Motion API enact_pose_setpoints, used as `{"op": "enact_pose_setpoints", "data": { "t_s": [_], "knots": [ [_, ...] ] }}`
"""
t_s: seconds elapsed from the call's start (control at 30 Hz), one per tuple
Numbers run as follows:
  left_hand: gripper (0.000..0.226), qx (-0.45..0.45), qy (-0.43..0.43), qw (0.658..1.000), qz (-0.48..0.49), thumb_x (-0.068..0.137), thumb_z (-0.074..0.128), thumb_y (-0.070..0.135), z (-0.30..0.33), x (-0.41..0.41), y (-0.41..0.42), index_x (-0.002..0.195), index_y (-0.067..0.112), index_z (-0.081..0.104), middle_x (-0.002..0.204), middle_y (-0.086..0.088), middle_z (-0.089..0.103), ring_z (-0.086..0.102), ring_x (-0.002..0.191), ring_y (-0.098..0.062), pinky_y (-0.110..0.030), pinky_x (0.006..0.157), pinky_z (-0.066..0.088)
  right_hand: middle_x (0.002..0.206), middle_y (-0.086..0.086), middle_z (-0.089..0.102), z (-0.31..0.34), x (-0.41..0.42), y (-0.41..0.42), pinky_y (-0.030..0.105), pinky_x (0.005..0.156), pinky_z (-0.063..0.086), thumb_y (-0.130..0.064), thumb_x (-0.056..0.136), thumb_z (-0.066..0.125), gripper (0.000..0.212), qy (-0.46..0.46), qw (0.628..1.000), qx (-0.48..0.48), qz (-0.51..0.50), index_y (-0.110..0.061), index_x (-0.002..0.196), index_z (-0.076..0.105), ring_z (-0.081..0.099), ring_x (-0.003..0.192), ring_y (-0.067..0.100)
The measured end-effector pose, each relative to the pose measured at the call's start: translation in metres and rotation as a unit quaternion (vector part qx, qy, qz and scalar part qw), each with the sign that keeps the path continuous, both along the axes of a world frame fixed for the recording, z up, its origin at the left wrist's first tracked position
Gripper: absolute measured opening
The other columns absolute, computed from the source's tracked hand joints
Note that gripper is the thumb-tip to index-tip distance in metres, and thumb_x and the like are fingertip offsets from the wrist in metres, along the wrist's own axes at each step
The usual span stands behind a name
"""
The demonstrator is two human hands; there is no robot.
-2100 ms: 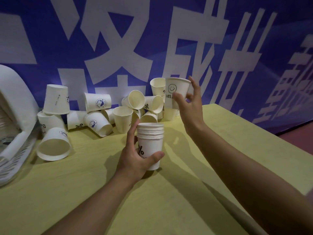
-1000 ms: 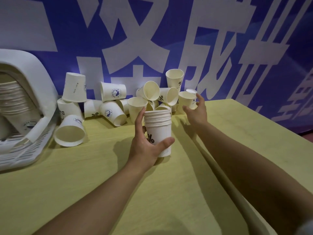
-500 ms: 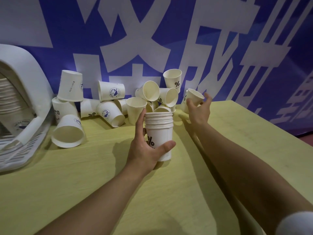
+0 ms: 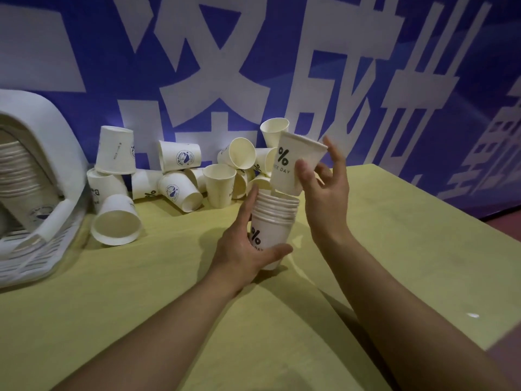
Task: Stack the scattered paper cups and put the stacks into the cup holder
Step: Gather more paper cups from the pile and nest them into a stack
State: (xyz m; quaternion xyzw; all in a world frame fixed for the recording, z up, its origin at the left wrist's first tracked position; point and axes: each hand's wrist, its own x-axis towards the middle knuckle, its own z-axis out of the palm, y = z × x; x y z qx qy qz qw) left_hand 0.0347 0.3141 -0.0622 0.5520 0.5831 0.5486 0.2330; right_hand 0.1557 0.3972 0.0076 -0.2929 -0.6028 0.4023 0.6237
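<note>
Cup holder (image 4: 42, 170) at far left is already part-filled; loose cups (image 4: 180, 179) are piled by the wall. Stack (image 4: 272, 221) is gripped by left hand (image 4: 242, 249) w/ curled fingers; tilted single cup (image 4: 296, 167) is pinched by right hand (image 4: 324, 193), base at the stack's mouth. If lowered at that angle, the rim could be caught and the cup jammed or crushed.

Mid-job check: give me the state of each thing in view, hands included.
Left hand: grips the cup stack.
Cup stack: upright, held just above the table.
Right hand: fingers hold the single cup.
Single cup: tilted, base at the stack's mouth, not seated.
Loose cups: scattered by the wall, unstacked.
Cup holder: already holds nested cups.
</note>
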Motion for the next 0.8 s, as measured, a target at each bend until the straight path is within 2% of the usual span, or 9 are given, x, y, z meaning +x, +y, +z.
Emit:
{"op": "enact_pose_setpoints", "data": {
  "t_s": [0.07, 0.13, 0.2, 0.27, 0.4, 0.47, 0.53, 0.7, 0.8],
  "knots": [
    [0.122, 0.000, -0.007, 1.000, 0.005, 0.062, 0.093, 0.043, 0.000, 0.000, -0.001, 0.142, 0.075, 0.006, 0.155, 0.014, 0.044, 0.058, 0.125, -0.013, -0.044, 0.101, 0.055, 0.115, -0.012, 0.060, -0.005, 0.001, -0.003, 0.020, 0.073, 0.058, -0.027, 0.093, 0.068, 0.054, -0.046, 0.999, 0.011, 0.025, -0.037, 0.138, 0.041, 0.067, 0.096, -0.005],
    [0.125, 0.010, -0.020, 1.000, 0.019, 0.061, 0.094, 0.046, -0.001, 0.000, -0.001, 0.142, 0.076, 0.004, 0.154, 0.011, 0.046, 0.059, 0.125, -0.017, -0.049, 0.100, 0.055, 0.119, -0.011, 0.062, -0.016, 0.001, -0.002, 0.022, 0.077, 0.056, -0.036, 0.095, 0.065, 0.038, -0.117, 0.992, 0.006, 0.056, -0.035, 0.131, 0.052, 0.066, 0.104, 0.005],
    [0.128, 0.022, -0.035, 0.998, 0.040, 0.061, 0.093, 0.047, 0.000, -0.001, -0.001, 0.142, 0.075, -0.002, 0.154, 0.025, 0.035, 0.051, 0.131, -0.014, -0.051, 0.104, 0.051, 0.128, -0.011, 0.062, -0.027, 0.002, 0.000, 0.016, 0.080, 0.046, -0.046, 0.097, 0.056, 0.032, -0.186, 0.980, -0.001, 0.074, -0.034, 0.126, 0.061, 0.058, 0.116, 0.006],
    [0.128, 0.028, -0.036, 0.998, 0.051, 0.062, 0.092, 0.045, 0.001, -0.002, -0.001, 0.143, 0.073, -0.003, 0.143, 0.041, 0.028, 0.045, 0.130, -0.007, -0.049, 0.106, 0.050, 0.133, -0.013, 0.059, -0.033, 0.002, 0.002, 0.014, 0.083, 0.041, -0.047, 0.098, 0.053, 0.033, -0.205, 0.975, -0.006, 0.084, -0.036, 0.127, 0.063, 0.052, 0.122, 0.001],
    [0.123, 0.036, -0.039, 0.997, 0.055, 0.059, 0.089, 0.050, -0.001, -0.003, 0.000, 0.148, 0.068, 0.007, 0.155, 0.018, 0.038, 0.050, 0.128, -0.013, -0.051, 0.099, 0.054, 0.132, -0.020, 0.056, -0.036, 0.000, 0.003, 0.009, 0.078, 0.040, -0.043, 0.099, 0.053, 0.031, -0.217, 0.973, -0.013, 0.082, -0.042, 0.130, 0.058, 0.052, 0.109, -0.013],
    [0.122, 0.033, -0.041, 0.997, 0.060, 0.060, 0.091, 0.048, -0.002, -0.004, 0.001, 0.148, 0.066, 0.009, 0.154, 0.012, 0.041, 0.053, 0.123, -0.012, -0.050, 0.096, 0.057, 0.133, -0.019, 0.056, -0.037, -0.001, 0.000, 0.008, 0.076, 0.040, -0.041, 0.100, 0.053, 0.034, -0.223, 0.971, -0.016, 0.083, -0.040, 0.134, 0.054, 0.053, 0.107, -0.011],
    [0.124, 0.034, -0.046, 0.997, 0.059, 0.056, 0.092, 0.056, -0.002, -0.004, 0.001, 0.148, 0.066, 0.010, 0.153, 0.011, 0.043, 0.055, 0.121, -0.011, -0.049, 0.094, 0.058, 0.132, -0.019, 0.055, -0.037, -0.001, -0.001, 0.008, 0.077, 0.041, -0.041, 0.100, 0.053, 0.035, -0.219, 0.972, -0.015, 0.087, -0.040, 0.135, 0.053, 0.054, 0.107, -0.011],
    [0.112, 0.047, -0.093, 0.992, 0.076, 0.059, 0.085, 0.066, 0.000, -0.007, 0.003, 0.143, 0.070, 0.011, 0.144, 0.012, 0.047, 0.053, 0.099, 0.028, -0.030, 0.085, 0.058, 0.131, -0.011, 0.056, -0.033, -0.009, 0.018, 0.020, 0.083, 0.048, -0.038, 0.099, 0.058, 0.041, -0.152, 0.988, -0.015, 0.026, -0.037, 0.140, 0.049, 0.055, 0.112, 0.002],
    [0.098, 0.046, -0.125, 0.987, 0.089, 0.059, 0.076, 0.068, 0.002, -0.009, 0.004, 0.130, 0.079, 0.010, 0.135, 0.016, 0.050, 0.052, 0.095, 0.031, -0.028, 0.087, 0.054, 0.133, -0.009, 0.055, -0.019, -0.023, 0.069, 0.032, 0.091, 0.053, -0.033, 0.096, 0.065, 0.051, -0.150, 0.987, -0.034, -0.040, -0.033, 0.143, 0.046, 0.057, 0.114, 0.011]
  ]
}}
